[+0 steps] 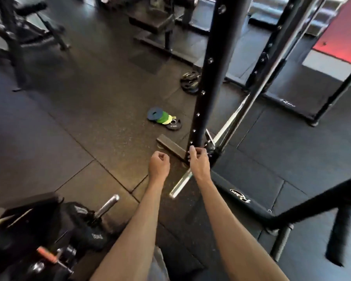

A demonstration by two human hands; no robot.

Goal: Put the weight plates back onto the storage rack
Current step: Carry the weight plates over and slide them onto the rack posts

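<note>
Both my arms reach forward over the rubber floor. My left hand (159, 163) is curled into a loose fist and holds nothing. My right hand (199, 159) has its fingers curled near the base of the black rack upright (209, 78); no object shows in it. A small heap of weight plates (164, 119), blue, green, yellow and black, lies on the floor ahead of my hands. Further back lies a stack of black plates (190, 82). At the bottom left stands a storage rack (85, 226) with black plates and a bare steel peg (107, 205).
A chrome barbell (227, 126) slants down past the upright to the floor. The power rack's black base frame (249, 201) runs at the right. Benches and machines (156, 19) stand at the back and upper left. A short black bar (170, 146) lies by the upright.
</note>
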